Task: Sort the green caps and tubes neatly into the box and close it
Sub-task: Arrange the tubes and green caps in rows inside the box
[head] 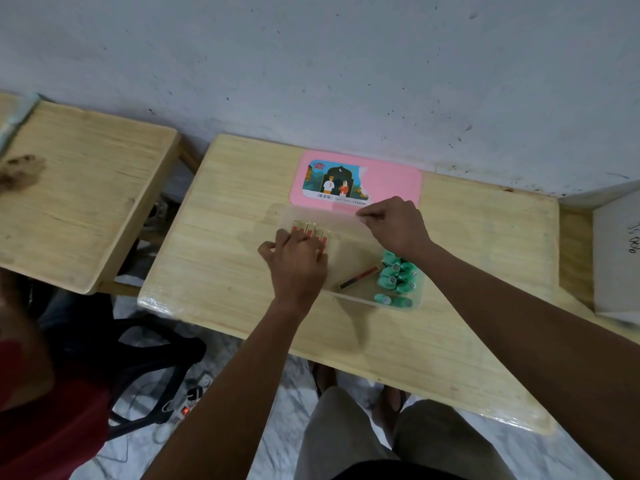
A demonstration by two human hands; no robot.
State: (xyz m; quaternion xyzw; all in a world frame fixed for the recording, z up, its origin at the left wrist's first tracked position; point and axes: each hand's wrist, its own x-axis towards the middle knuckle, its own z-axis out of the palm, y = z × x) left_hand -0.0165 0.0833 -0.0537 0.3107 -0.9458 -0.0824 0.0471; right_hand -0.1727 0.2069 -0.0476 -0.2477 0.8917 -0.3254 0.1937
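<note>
A clear plastic box (346, 220) lies on the wooden table (228, 271). Its pink lid (391, 181) with a picture sticker lies flat behind it. Several red and cream tubes (310, 228) stand side by side at the box's left end. My left hand (298, 261) rests on them with its fingers laid over their near ends. One loose tube (358, 277) lies slanted in the middle of the box. Several green caps (396, 278) are packed at the box's right end. My right hand (394, 225) pinches the box's far rim.
A second wooden table (79, 188) stands to the left with a gap between. A white board (620, 251) leans at the right edge. A person in red (34, 410) sits at the lower left. A black chair (156, 358) and a power strip (187, 403) are on the floor.
</note>
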